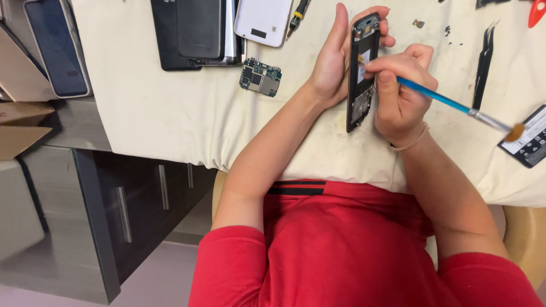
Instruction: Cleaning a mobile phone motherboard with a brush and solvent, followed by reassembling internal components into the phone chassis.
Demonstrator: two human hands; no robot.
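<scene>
— What are the hands doing?

— The left hand (333, 62) is gripping an opened black phone (362, 71), holding it on edge above the cream cloth (170, 113). The right hand (401, 91) is clenching a blue-handled brush (455, 104), its handle end touching the phone's exposed inside while the bristles are pointing away to the right.

— What's lying around them?

— A green circuit board (260, 77) is sitting just left of the left wrist. Beyond it, a stack of black phones (196, 34) and a white phone back (263, 21) are lying side by side, with a yellow-handled screwdriver (298, 14) beside them. Black tweezers (485, 62) are lying to the right, and what is probably a battery (529, 139) is resting near the brush tip.

— Anything blocking the view?

— The right fingers are covering part of the phone's middle, so the contact spot is staying hidden.
</scene>
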